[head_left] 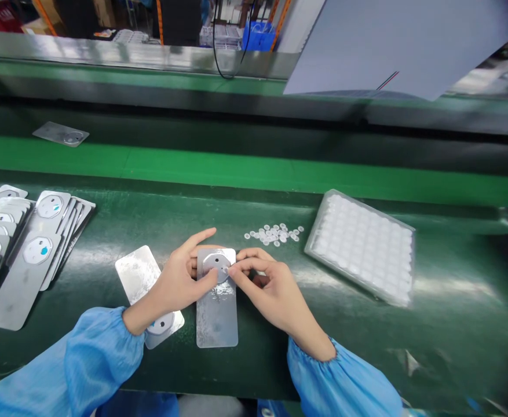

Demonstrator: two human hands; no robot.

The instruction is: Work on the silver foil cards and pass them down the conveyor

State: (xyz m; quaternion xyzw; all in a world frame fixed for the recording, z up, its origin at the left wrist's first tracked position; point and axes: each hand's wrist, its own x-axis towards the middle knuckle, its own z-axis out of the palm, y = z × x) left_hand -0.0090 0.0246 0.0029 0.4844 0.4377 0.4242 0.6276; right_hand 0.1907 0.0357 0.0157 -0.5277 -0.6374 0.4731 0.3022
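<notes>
silver plate (217, 324) lies clasped in left grip (179, 277), beside right grip (275, 286), pinched, contents unclear.

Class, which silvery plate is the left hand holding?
The plate between left hand and right hand, with the left thumb over its disc; the other plates lie ungripped.

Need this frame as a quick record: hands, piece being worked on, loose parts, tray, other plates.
Left hand: holding a metal plate, thumb over its round disc
Right hand: fingertips at the disc's right edge; anything pinched too small to tell
Loose parts: small white rings, heaped beyond the hands
Tray: right of the rings, filled with white pieces
Slanted plate: partly hidden by left forearm
Plate stacks: far left, overlapping
</notes>
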